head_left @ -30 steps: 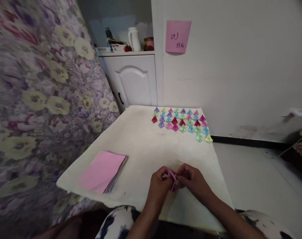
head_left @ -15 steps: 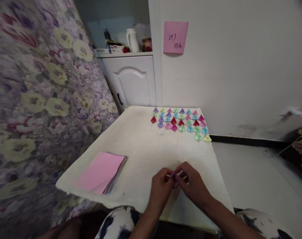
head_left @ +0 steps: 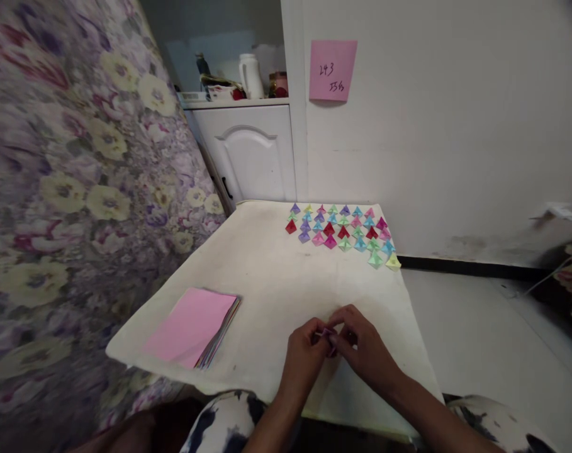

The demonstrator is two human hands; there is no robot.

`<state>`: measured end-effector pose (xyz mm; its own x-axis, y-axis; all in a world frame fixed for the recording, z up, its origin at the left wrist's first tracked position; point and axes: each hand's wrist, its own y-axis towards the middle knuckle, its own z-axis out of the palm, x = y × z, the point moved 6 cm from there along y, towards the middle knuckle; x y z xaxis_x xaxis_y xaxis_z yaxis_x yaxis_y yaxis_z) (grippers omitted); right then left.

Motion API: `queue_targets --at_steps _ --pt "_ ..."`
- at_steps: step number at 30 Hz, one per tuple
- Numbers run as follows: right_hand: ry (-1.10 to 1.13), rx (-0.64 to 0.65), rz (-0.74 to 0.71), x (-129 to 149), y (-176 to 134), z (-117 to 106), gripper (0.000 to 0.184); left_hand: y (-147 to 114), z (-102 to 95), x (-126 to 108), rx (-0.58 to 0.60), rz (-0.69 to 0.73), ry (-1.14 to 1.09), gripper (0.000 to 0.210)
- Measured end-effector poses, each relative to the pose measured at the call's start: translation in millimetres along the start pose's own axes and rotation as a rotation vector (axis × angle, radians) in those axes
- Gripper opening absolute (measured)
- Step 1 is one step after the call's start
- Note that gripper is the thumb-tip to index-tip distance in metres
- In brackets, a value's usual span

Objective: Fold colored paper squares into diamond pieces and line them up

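Note:
My left hand (head_left: 305,351) and my right hand (head_left: 362,340) meet over the near part of the cream-covered table (head_left: 267,270). Between their fingertips is a small folded purple paper (head_left: 330,336), mostly covered by the fingers. Both hands are closed in a pinch on it. Toward the far right of the table, several small folded paper pieces (head_left: 330,229) in red, green, blue, pink, purple and yellow lie in rows. To the left of my hands lies a stack of coloured paper (head_left: 191,327) with a pink sheet on top.
A floral curtain (head_left: 78,189) hangs along the left. Behind the table stand a white cabinet (head_left: 255,151) and a wall bearing a pink note (head_left: 333,70). On the cabinet shelf is a white jug (head_left: 251,77). A plug with a cable (head_left: 559,211) is at right.
The fingers of both hands have shifted slightly around the purple paper, which now shows less between them. Everything else stays in place.

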<state>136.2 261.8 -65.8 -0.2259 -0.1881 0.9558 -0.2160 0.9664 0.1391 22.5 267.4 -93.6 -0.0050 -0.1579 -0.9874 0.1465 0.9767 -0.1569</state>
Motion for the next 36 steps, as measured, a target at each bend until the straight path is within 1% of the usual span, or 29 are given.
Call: queue_targets --at_steps 2,4,8,11,13,17,21,26,31,33,36 --pt "0.048 0.018 0.026 -4 1 -1 0.008 1 -1.1 -1 0.006 -0.005 -0.036 0.004" --pt "0.123 0.027 0.094 -10 3 -3 0.011 0 -1.3 -2 0.023 -0.029 -0.069 0.004" --pt "0.292 0.051 0.258 -24 6 -7 0.022 -4 4.5 -4 0.147 -0.100 -0.185 0.015" --pt "0.367 0.038 0.314 -28 7 -11 0.024 -5 7.1 -5 0.202 -0.093 -0.204 0.020" --pt "0.394 0.043 0.322 -29 7 -11 0.025 -4 6.2 -4 0.183 -0.087 -0.175 0.022" --pt "0.417 0.065 0.316 -27 6 -9 0.027 -1 2.2 0 0.094 -0.090 -0.152 0.019" --pt "0.357 0.089 0.299 -24 5 -8 0.029 -1 0.6 -2 0.051 -0.081 -0.139 0.022" --pt "0.169 0.062 0.273 -21 7 -14 0.026 -2 4.3 -3 0.090 -0.094 -0.081 0.030" --pt "0.026 0.045 0.225 -16 7 -19 0.014 -3 5.0 -1 0.097 -0.072 0.016 0.033" --pt "0.026 0.033 0.229 -16 7 -18 0.010 -3 5.4 0 0.093 -0.066 0.040 0.033" --pt "0.110 0.026 0.233 -17 6 -16 0.005 -3 7.7 3 0.090 -0.083 0.022 0.028"
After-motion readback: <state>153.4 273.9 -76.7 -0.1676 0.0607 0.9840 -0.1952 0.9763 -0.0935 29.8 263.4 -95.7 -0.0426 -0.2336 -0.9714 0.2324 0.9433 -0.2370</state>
